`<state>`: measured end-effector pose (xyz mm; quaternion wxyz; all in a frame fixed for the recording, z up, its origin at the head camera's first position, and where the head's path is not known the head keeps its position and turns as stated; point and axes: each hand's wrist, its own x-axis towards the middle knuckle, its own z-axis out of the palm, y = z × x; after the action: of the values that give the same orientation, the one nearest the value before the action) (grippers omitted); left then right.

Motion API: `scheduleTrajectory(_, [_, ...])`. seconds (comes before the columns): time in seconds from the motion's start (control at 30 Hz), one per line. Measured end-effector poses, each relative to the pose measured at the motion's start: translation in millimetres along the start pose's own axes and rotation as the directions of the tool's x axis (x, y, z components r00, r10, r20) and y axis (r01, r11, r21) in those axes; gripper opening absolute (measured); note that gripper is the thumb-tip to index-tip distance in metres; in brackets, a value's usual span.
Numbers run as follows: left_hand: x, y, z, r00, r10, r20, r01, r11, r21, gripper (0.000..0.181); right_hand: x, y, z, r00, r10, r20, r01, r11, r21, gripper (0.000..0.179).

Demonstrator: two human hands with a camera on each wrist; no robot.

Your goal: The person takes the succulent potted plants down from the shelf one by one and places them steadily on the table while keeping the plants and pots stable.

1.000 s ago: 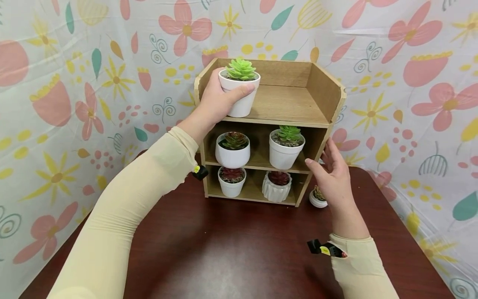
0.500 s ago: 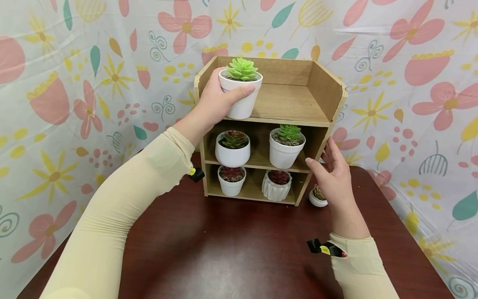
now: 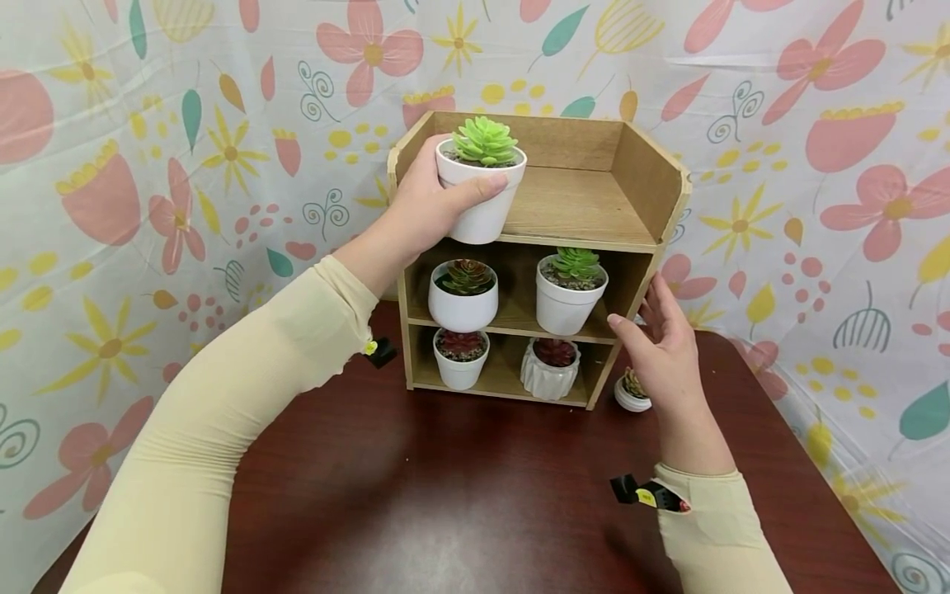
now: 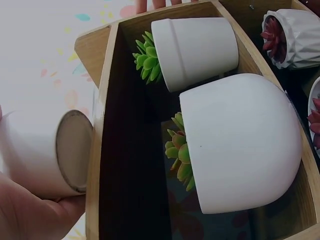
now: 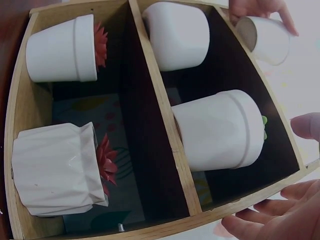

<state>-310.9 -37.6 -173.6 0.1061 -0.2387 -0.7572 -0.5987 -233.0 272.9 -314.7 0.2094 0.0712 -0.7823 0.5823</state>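
My left hand [image 3: 438, 198] grips a white pot with a light green succulent [image 3: 484, 194], thumb across its front. It holds the pot at the left front edge of the wooden shelf's [image 3: 582, 206] top tier; in the left wrist view, the pot's base [image 4: 74, 151] shows beside that edge. My right hand [image 3: 664, 351] rests against the shelf's right side, fingers along the outer panel and thumb standing apart near the front edge. Nearest to it is a white pot with a green succulent [image 3: 566, 297] on the middle tier. Some right fingertips are hidden behind the panel in the head view.
Beside that pot stands a rounded white pot [image 3: 463, 309]. Below are a white pot with a red succulent [image 3: 458, 373] and a ridged white pot [image 3: 547, 379]. A small potted succulent [image 3: 632, 398] sits on the dark table [image 3: 445, 487], right of the shelf. Flowered cloth [image 3: 742, 107] hangs behind.
My left hand and the light green succulent's pot have shifted slightly right and toward me, while the left forearm swung a little left. My right hand stays against the shelf's side.
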Motion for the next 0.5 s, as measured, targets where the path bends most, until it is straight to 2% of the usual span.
scheduleTrajectory(0.23, [-10.9,3.0,-3.0,0.997,0.055,0.054,-0.055,0.998,-0.014,0.072,-0.8,0,0,1.000,0.005,0.005,-0.005,1.000,-0.004,0.084])
scheduleTrajectory(0.5, [-28.5,3.3,-7.8,0.993,0.079,0.090,-0.080,0.997,0.010,0.077,0.2,1,0,1.000,0.007,0.009,-0.008,1.000,0.011,0.085])
